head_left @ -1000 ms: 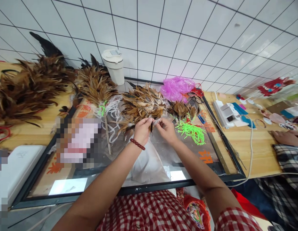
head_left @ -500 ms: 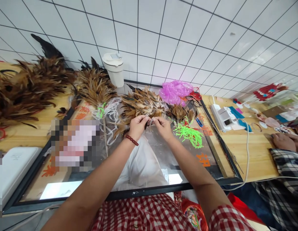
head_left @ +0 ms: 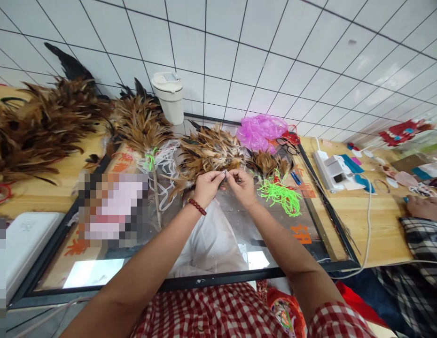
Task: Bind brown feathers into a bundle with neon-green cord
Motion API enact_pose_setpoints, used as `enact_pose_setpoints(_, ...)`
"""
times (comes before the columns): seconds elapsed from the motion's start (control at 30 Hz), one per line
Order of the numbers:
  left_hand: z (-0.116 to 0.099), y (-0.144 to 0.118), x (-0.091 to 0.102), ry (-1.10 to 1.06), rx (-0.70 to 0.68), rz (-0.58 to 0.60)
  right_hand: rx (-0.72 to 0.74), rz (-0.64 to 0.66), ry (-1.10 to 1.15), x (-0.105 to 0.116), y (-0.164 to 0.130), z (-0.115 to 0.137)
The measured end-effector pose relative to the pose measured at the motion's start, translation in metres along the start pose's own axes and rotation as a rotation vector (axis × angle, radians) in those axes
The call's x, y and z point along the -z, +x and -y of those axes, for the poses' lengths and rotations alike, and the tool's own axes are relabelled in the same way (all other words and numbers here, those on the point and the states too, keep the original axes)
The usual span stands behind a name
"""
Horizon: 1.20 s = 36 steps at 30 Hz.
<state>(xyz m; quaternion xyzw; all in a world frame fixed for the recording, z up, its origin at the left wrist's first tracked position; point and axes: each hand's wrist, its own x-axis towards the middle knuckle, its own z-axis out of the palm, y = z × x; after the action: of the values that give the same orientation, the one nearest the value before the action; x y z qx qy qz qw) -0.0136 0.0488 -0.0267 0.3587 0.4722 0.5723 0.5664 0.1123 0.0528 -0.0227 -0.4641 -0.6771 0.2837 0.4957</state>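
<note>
- Brown feather bunch, head view: lies on the glass panel, just beyond the hands.
- Left hand, right hand: each pinched closed, fingertips meeting; anything gripped is too small to tell.
- Change: fingertips appear closer than half a second ago; fine two-handed work seems unfinished.
- Versus earlier: green cords, purple bag, white cup keep their places.

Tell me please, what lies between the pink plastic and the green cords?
Brown feathers lie between the pink plastic and the green cords, in the head view.
</note>
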Motion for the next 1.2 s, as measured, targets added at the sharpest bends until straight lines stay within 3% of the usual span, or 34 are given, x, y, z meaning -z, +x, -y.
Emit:
enact_pose_setpoints(0.1,-0.003,-0.005,0.0,0.003,0.002,0.001,-0.024,0.029,0.044,0.004,0.0,-0.001)
enact_pose_setpoints(0.17,-0.009,-0.012,-0.002,0.01,-0.093,-0.036,-0.102,0.085,0.161,0.008,0.001,-0.003)
enact_pose_setpoints(0.27,-0.018,-0.031,-0.008,0.083,-0.265,0.034,-0.212,0.405,0.347,0.014,0.007,-0.005)
enact_pose_setpoints(0.33,-0.022,-0.043,-0.014,0.104,-0.255,0.144,-0.25,0.644,0.426,0.013,0.015,-0.006)
enact_pose_setpoints(0.4,-0.022,-0.052,-0.019,0.078,-0.222,0.211,-0.329,0.721,0.502,0.007,0.024,-0.007)
enact_pose_setpoints(0.53,-0.015,-0.05,-0.019,0.082,-0.215,0.243,-0.483,0.609,0.522,-0.014,0.046,-0.01)
enact_pose_setpoints(0.7,-0.01,-0.035,-0.009,0.22,-0.332,0.186,-0.507,0.538,0.474,-0.027,0.072,-0.015)
enact_pose_setpoints(0.87,-0.008,-0.035,-0.007,0.176,-0.281,0.215,-0.54,0.48,0.492,-0.031,0.092,-0.02)
enact_pose_setpoints(1.0,-0.007,-0.039,-0.007,0.181,-0.286,0.275,-0.495,0.484,0.475,-0.031,0.09,-0.014)
enact_pose_setpoints(1.07,-0.008,-0.041,-0.007,0.222,-0.34,0.295,-0.44,0.627,0.479,-0.03,0.082,-0.004)
enact_pose_setpoints(1.2,-0.007,-0.045,-0.008,0.284,-0.425,0.342,-0.371,1.182,0.558,-0.031,0.064,0.022)
